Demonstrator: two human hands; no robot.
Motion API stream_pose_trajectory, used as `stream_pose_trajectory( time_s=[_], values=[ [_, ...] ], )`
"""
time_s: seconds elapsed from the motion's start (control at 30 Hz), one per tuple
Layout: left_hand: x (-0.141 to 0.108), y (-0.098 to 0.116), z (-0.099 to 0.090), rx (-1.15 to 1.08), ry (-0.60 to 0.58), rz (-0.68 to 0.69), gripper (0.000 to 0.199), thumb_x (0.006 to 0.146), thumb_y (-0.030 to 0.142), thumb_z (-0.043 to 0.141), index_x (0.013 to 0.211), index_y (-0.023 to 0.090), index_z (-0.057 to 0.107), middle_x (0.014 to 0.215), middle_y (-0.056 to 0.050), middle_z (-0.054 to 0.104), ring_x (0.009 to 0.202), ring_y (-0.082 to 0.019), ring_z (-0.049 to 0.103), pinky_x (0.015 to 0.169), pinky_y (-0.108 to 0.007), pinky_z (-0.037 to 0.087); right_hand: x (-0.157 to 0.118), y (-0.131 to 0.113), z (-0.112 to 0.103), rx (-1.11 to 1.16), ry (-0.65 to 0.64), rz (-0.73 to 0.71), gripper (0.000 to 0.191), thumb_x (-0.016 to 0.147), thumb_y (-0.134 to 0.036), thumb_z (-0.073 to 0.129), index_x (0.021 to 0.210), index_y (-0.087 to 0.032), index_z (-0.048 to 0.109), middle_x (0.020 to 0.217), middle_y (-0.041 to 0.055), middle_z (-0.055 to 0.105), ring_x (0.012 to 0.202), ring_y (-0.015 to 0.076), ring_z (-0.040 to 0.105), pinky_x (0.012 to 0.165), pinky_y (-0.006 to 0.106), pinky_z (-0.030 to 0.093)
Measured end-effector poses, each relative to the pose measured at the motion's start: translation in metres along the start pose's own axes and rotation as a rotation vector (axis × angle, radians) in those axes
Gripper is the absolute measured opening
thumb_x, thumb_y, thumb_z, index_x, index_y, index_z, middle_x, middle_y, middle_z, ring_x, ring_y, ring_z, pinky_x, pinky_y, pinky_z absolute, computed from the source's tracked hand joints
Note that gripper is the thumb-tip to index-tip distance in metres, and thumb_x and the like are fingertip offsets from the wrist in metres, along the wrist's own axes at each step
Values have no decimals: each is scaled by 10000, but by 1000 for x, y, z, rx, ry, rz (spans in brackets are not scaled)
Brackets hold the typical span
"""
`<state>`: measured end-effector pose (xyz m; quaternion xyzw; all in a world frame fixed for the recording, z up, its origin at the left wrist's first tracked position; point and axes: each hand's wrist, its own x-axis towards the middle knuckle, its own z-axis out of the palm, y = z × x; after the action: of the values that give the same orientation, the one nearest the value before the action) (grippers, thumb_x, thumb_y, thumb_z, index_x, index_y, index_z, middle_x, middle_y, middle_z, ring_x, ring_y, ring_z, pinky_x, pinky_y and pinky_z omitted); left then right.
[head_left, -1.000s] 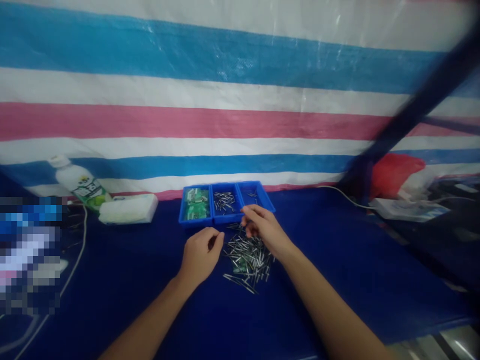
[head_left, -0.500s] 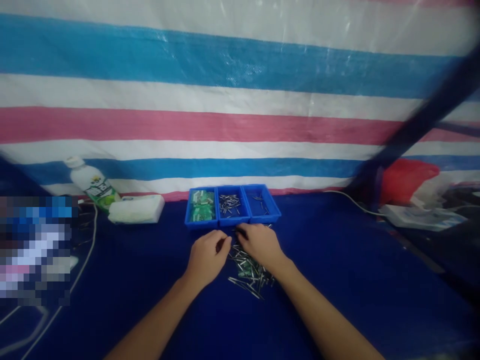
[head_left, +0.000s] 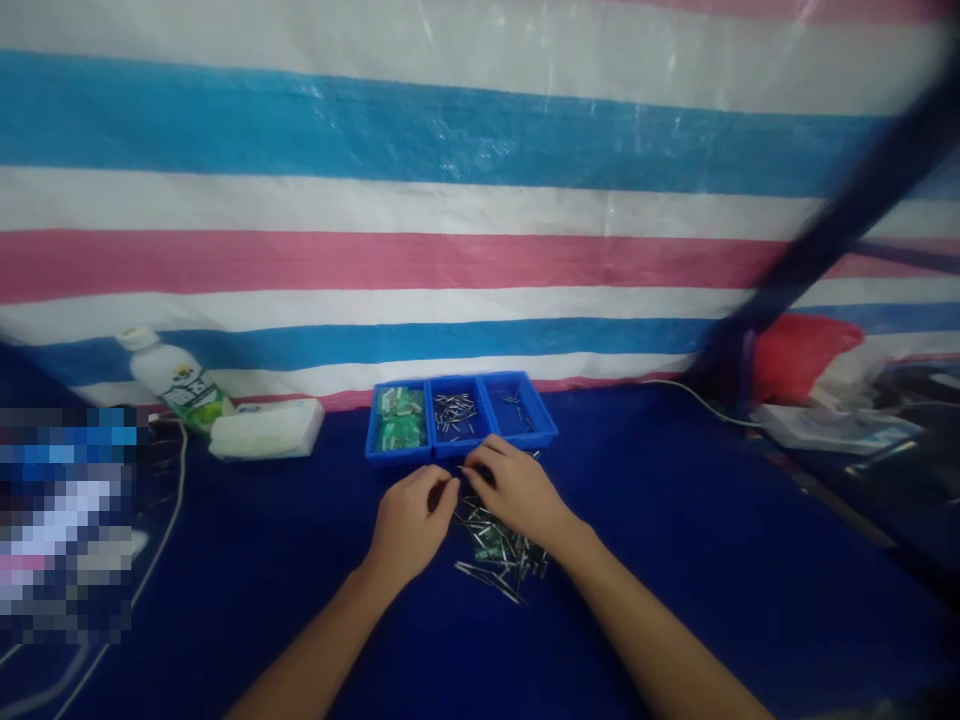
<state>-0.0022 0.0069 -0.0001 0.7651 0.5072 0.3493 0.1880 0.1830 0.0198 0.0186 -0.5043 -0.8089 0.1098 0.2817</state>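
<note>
Just below the centre of your frame, three blue bins sit in a row: the left bin holds green packets, the middle bin many metal pins, the right bin a few. Below them, your left hand curls, thumb near forefinger; your right hand bends over a pin pile, partly hiding it. I can't tell whether either grips anything. A green item among those pins is unclear.

The bottle carries a printed label, its characters too blurred to read.
</note>
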Motion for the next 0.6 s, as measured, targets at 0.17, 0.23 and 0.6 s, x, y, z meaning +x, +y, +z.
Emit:
stream_pose_trajectory(
  time_s=[0.17,0.23,0.6],
  values=[
    [1,-2,0,-36,62,-56,164,974,358,521,974,244,639,862,10,693,767,-170,645,705,-282,437,1,-4,-4,241,55,-100,129,972,-196,538,980,-216,665,988,46,675,901,179,646,805,323,511],
    [1,-2,0,-60,68,-48,177,981,360,507,997,248,643,886,8,700,786,-173,652,718,-283,447,1,-5,-3,293,59,-131,157,979,-185,526,1027,-224,669,999,46,684,925,184,649,829,341,521],
    [0,-1,1,-72,30,32,150,957,297,527,942,230,660,839,4,684,729,-160,626,695,-275,451,6,0,-17,604,227,78,169,957,-265,544,1033,-218,688,1001,52,749,904,184,692,798,341,535]
  ],
)
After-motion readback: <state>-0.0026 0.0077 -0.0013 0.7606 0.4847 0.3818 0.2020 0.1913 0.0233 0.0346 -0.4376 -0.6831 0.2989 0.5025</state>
